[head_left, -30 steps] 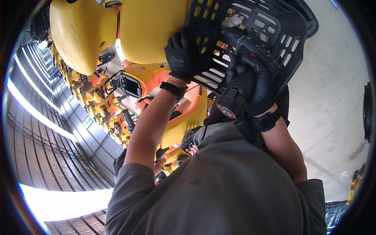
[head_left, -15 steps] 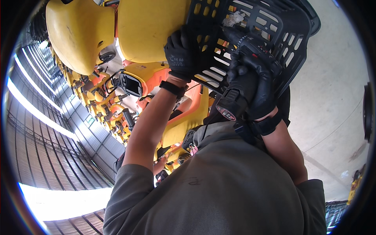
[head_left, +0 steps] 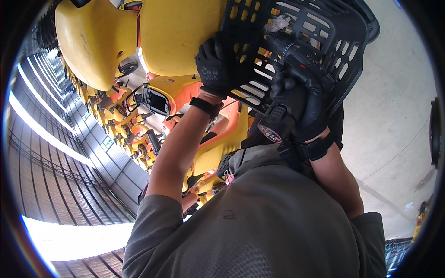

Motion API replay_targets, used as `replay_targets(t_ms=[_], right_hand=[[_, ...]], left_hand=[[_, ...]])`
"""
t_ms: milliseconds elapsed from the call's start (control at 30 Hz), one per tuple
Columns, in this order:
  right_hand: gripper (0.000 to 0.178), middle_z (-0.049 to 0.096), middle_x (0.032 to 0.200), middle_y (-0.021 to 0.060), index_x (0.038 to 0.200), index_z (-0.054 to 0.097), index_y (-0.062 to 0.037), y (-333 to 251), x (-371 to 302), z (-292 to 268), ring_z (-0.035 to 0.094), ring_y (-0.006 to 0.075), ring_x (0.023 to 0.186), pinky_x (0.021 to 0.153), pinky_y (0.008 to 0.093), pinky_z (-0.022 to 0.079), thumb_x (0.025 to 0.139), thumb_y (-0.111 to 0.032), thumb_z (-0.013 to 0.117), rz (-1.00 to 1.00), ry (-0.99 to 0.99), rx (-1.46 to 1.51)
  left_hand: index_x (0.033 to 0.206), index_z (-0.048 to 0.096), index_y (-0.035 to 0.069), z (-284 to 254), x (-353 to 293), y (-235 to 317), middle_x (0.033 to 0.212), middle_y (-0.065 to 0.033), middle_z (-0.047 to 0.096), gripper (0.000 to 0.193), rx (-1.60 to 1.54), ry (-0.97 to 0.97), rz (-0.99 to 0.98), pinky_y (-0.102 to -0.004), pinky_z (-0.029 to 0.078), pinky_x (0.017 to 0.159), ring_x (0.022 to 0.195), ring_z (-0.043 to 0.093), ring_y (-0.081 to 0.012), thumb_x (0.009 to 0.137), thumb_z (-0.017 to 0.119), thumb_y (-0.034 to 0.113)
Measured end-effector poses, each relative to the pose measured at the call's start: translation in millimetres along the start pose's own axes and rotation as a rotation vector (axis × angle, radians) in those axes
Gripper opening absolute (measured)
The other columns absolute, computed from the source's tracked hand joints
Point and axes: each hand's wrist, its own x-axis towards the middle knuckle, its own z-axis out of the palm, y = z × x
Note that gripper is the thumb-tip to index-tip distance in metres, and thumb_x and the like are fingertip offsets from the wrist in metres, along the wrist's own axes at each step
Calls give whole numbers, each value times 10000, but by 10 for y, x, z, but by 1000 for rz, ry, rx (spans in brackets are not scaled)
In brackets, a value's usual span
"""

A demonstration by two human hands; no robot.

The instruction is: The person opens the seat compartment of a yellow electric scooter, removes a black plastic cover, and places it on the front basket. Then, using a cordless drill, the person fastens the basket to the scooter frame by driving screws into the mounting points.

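Note:
A black slatted plastic basket (head_left: 354, 44) fills the top of the view beside a yellow panel. In a black glove, my left hand (head_left: 215, 69) is closed at the basket's left side; the fingertips are partly hidden against the dark plastic. My right hand (head_left: 311, 104), also gloved in black, is wrapped round the grip of a black cordless drill (head_left: 301, 60). The drill's nose points up and left into the basket, while its battery end is towards my body. Near the nose lies a crumpled whitish scrap (head_left: 277, 23) in the basket. What the drill's tip touches is hard to make out.
Yellow body panels (head_left: 178, 37) stand directly left of the basket. Behind them are rows of yellow and orange scooters (head_left: 123, 125), one with a dark display (head_left: 157, 101). Pale concrete floor (head_left: 394, 125) stretches to the right. A person's arm (head_left: 189, 200) shows below my left forearm.
The drill's nose has shifted slightly down and right, with its battery end turned a little. My left hand stays in nearly the same place at the basket's side.

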Motion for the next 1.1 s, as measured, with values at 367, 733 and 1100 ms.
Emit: replay_targets(t_ms=[367,733,1100], right_hand=[[322,619,769,39,1120,615,30,-5,-30,-7,612,165,752,773,330,544,935,-234,621,27,12,29],[253,629,885,35,1142,605,-24,-22,-50,-77,557,89,714,722,273,501,946,-183,594,-18,36,-257],[302,664,916,59,1202,612,-24,-47,-65,-194,642,143,765,731,301,572,931,-148,662,-12,23,-498]], left_hand=[[1393,409,6,-17,16,13,1170,-211,520,926,-6,15,11,-496,455,791,1005,527,-389,713,739,541],[1378,436,-19,-10,25,35,1163,-213,535,864,-29,50,21,-485,457,788,1002,536,-380,764,710,522],[1347,431,1,-22,36,31,1159,-212,524,1048,-19,32,22,-506,460,803,1016,520,-404,598,813,625]])
